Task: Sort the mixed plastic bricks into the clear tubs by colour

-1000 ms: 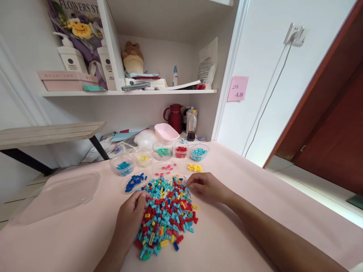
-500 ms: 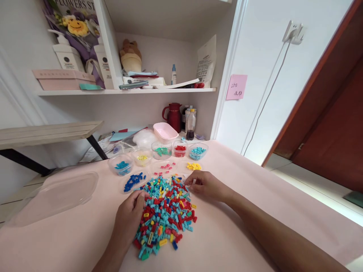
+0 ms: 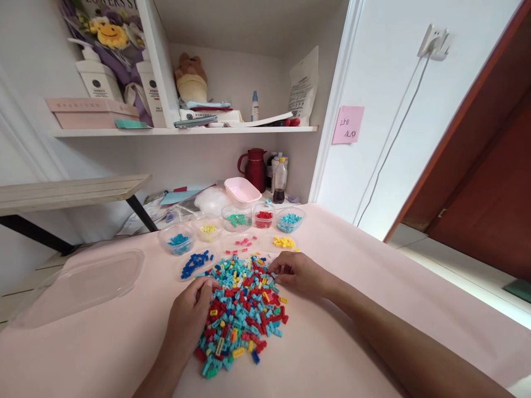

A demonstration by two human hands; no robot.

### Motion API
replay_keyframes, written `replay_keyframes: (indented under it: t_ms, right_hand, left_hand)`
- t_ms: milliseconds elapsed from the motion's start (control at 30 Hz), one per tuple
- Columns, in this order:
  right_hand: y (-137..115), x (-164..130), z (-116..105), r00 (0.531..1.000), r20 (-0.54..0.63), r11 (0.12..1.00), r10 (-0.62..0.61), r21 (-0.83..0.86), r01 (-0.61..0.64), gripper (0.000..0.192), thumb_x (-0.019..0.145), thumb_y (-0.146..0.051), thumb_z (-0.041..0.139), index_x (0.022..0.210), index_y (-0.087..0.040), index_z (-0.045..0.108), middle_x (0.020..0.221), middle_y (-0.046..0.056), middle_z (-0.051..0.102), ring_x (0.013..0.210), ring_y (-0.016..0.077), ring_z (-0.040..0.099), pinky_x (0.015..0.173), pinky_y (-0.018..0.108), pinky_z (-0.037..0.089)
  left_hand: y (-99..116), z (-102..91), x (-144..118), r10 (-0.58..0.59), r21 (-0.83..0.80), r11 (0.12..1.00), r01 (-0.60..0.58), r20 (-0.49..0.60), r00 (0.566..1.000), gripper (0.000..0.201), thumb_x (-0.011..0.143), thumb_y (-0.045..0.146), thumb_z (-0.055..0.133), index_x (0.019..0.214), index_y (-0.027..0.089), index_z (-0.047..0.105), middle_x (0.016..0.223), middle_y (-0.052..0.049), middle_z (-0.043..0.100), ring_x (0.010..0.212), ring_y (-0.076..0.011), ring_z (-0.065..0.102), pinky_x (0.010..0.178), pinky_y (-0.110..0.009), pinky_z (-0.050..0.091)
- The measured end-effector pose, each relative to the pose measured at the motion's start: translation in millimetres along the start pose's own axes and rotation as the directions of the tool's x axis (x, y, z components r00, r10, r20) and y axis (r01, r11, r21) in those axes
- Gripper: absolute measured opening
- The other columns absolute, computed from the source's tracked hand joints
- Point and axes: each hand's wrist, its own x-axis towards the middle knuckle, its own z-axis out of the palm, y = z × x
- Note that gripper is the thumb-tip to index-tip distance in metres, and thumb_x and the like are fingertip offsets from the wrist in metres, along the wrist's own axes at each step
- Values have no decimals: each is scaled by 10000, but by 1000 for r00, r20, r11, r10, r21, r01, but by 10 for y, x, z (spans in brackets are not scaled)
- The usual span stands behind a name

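Observation:
A heap of small mixed bricks [image 3: 243, 309], teal, red, yellow and blue, lies on the pink table [image 3: 352, 265]. My left hand [image 3: 188, 315] rests on the heap's left edge with its fingers curled into the bricks. At the heap's upper right, my right hand [image 3: 296, 272] has its fingertips pinched among the bricks; whether it holds one is too small to tell. Behind the heap stand clear sorting cups: blue bricks [image 3: 194, 263], pink [image 3: 243, 241], yellow [image 3: 284, 242], teal-blue [image 3: 179, 241], pale yellow [image 3: 208, 229], green [image 3: 237, 220], red [image 3: 264, 216] and light blue [image 3: 289, 219].
A clear plastic lid [image 3: 83, 282] lies at the left of the table. Behind the cups are a pink tub [image 3: 241, 191], a red jug [image 3: 256, 168] and a bottle [image 3: 280, 181]. A wall shelf [image 3: 182, 131] carries boxes and bottles. A wooden bench [image 3: 70, 193] stands at the left.
My right hand has slid slightly left and down into the heap's top right corner. My left hand stays on the heap's left edge. The view has shifted a little.

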Motion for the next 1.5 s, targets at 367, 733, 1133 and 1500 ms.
replay_keyframes:
  t_ms: [367,733,1133,1500]
  right_hand:
    - [-31,-7,-4,1000,-5,999,-16,-37,16,219,744,-192,592,945,-220,675,867,28,649,712,138,568,621,240,426]
    - [-44,-3,-14,1000,4,998,-26,-56,26,212,765,-211,586,959,-227,671,879,31,649,737,148,570,644,253,430]
    - [-21,-4,-13,999,13,998,-43,-39,43,195,773,-220,585,952,-219,664,882,34,640,740,148,566,642,252,427]
    - [-12,3,8,999,7,999,-39,-9,39,193,777,-238,587,951,-215,668,852,27,640,717,143,562,627,248,429]
  left_hand:
    - [3,-13,-21,6,22,1000,-6,-1,1000,366,784,520,455,865,240,676,764,-4,659,753,-223,589,685,-309,420]
    - [53,9,-31,38,62,997,-39,10,999,302,793,459,449,841,268,677,922,-2,695,895,-235,600,755,-301,427]
    - [116,28,-96,99,221,969,-112,66,993,296,849,438,373,851,292,631,974,12,675,905,-211,597,737,-298,421]
    - [159,41,-127,125,315,935,-162,135,983,299,891,397,307,877,282,583,976,13,637,901,-190,576,739,-307,405]
